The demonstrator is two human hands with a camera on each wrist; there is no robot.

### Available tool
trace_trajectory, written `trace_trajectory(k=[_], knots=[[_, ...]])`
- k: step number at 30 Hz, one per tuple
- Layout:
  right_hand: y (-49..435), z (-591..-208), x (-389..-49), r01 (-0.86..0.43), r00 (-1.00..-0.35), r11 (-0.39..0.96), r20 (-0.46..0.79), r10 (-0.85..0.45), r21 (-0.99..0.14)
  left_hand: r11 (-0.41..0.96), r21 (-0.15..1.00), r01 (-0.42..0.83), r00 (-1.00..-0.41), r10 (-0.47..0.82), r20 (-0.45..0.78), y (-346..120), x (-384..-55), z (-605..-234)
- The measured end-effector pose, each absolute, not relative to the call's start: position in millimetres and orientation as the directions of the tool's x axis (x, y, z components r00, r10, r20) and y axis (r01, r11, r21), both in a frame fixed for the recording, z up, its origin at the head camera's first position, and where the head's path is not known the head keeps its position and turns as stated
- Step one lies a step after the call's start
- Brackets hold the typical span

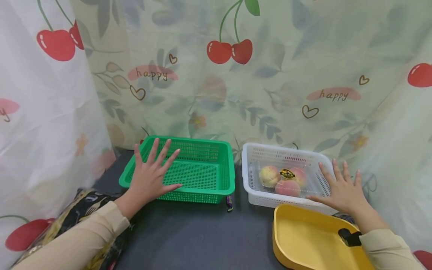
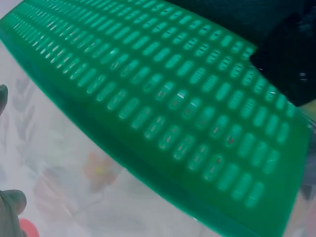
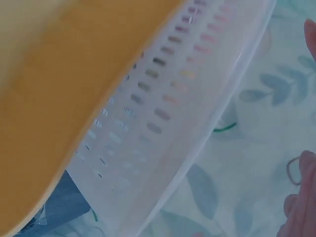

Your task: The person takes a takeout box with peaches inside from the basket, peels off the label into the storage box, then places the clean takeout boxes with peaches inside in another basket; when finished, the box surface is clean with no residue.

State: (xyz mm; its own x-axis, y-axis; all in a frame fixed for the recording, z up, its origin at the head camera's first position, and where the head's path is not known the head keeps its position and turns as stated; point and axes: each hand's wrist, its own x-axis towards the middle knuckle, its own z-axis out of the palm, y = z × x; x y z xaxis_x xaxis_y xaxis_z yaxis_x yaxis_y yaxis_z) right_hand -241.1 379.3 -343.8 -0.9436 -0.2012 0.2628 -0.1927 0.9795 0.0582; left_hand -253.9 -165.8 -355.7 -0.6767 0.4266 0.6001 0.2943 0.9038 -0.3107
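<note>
In the head view my left hand [image 1: 150, 176] is spread with straight fingers over the left side of a green basket [image 1: 199, 197]. My right hand [image 1: 346, 191], also spread, hovers by the right end of a white basket [image 1: 270, 200]. Neither hand holds anything. A clear pack of peaches [image 1: 287, 187] with a dark label lies in the white basket. The left wrist view shows the green basket's slotted wall [image 2: 163, 98], with fingertips at the left edge. In the right wrist view the white basket's wall [image 3: 163, 128] appears behind a blurred yellow tray [image 3: 74, 98].
The yellow tray [image 1: 317, 240] stands at front right, with a black piece [image 1: 349, 237] inside near my right sleeve. A small purple wrapped item [image 1: 229, 203] lies between the baskets. At left is a black and gold bag [image 1: 67, 219]. A patterned curtain [image 1: 216, 101] hangs behind the dark table [image 1: 199, 236].
</note>
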Motion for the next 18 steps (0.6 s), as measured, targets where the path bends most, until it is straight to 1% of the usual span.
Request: trace_trajectory(k=[4,9,12,15,18], knots=[[383,-343,-250,-0.166,-0.956,0.986,0.241,-0.169,0.033,0.886,-0.331,0.326,-0.672,0.463,0.578,-153,-263,-357],[387,-347,-258,-0.145,-0.968,0.989,0.208,-0.143,0.006,0.852,-0.402,0.335,-0.65,0.518,0.555,-133,-272,-356],[390,-349,-263,-0.124,-0.976,0.992,0.182,-0.117,-0.028,0.842,-0.422,0.336,-0.654,0.531,0.539,-120,-278,-353],[397,-354,-270,-0.094,-0.988,0.988,0.132,-0.078,-0.121,0.843,-0.412,0.346,-0.667,0.53,0.524,-106,-284,-350],[407,-359,-274,-0.04,-0.998,0.97,0.049,-0.029,-0.239,0.842,-0.403,0.36,-0.674,0.533,0.512,-92,-290,-350]])
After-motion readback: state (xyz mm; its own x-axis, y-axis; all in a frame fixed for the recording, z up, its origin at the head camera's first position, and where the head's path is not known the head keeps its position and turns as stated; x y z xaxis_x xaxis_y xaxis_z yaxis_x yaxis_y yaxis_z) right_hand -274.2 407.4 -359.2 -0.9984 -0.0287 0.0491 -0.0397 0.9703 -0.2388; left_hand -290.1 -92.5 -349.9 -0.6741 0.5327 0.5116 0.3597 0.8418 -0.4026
